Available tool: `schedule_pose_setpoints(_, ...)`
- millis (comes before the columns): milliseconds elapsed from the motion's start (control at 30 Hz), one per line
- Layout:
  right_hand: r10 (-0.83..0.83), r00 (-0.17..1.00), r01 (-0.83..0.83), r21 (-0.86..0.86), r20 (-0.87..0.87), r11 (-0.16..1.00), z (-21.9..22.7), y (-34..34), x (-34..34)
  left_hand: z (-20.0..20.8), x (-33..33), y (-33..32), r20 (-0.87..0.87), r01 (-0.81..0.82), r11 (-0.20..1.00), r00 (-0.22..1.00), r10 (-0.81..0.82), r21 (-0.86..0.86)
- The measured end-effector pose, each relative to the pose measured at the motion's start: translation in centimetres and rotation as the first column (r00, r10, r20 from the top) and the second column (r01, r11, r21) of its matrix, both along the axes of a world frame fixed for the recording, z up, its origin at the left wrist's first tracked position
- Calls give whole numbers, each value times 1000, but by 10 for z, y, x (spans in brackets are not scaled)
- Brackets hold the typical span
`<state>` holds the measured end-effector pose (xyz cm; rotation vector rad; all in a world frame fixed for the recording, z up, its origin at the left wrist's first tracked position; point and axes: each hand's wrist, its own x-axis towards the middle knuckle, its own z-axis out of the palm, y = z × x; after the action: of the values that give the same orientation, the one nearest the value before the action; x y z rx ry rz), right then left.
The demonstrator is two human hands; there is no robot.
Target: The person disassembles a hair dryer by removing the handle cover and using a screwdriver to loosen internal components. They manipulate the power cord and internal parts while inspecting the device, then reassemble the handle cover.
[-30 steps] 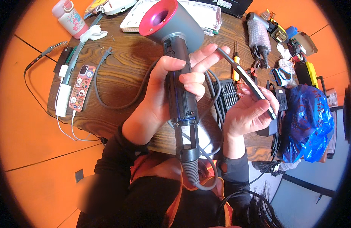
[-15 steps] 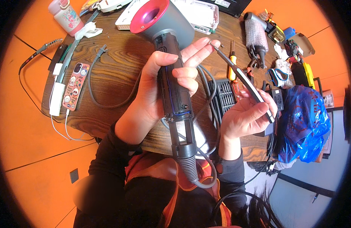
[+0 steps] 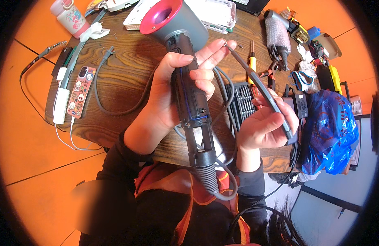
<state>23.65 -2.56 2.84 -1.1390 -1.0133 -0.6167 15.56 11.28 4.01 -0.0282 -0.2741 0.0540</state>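
Observation:
My left hand (image 3: 162, 92) is wrapped round the dark handle of a hair dryer (image 3: 188, 78), whose grey head has a magenta ring. The handle's outer cover is off, baring black inner parts, a thin blue wire and an open frame near the ribbed cable sleeve (image 3: 207, 178). My left index and middle fingers stretch out past the handle. In my right hand (image 3: 267, 125) are slim dark tweezers (image 3: 261, 87), their tip at those left fingertips. A tiny metallic piece seems to be at the tip, too small to name.
Behind the hands lie a screwdriver bit set (image 3: 244, 100), a yellow-handled screwdriver (image 3: 252, 61) and red pliers (image 3: 266, 76). A blue plastic bag (image 3: 331, 133) is at right, a bubble-wrapped dryer (image 3: 277, 37) behind it. At left are a phone (image 3: 81, 92), a plug (image 3: 107, 54) and a bottle (image 3: 70, 20).
The dryer's lower end has swung slightly right. The tweezers have turned a little in my right hand, their tip staying by my left fingertips.

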Motion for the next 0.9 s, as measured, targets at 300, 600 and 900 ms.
schedule_pose_setpoints(300, -26, 928, 128, -253, 372, 959, 1, -6, 4, -4, 2, 1, -15, 26, 993, 1000, -27, -113)
schedule_pose_setpoints(600, -32, 921, 139, -250, 388, 958, 1, -5, 7, -8, 2, 3, -59, 33, 984, 997, -44, -175)
schedule_pose_setpoints(900, -31, 924, 138, -258, 381, 956, 0, -5, 6, -7, 2, 2, -56, 39, 985, 997, -49, -167)
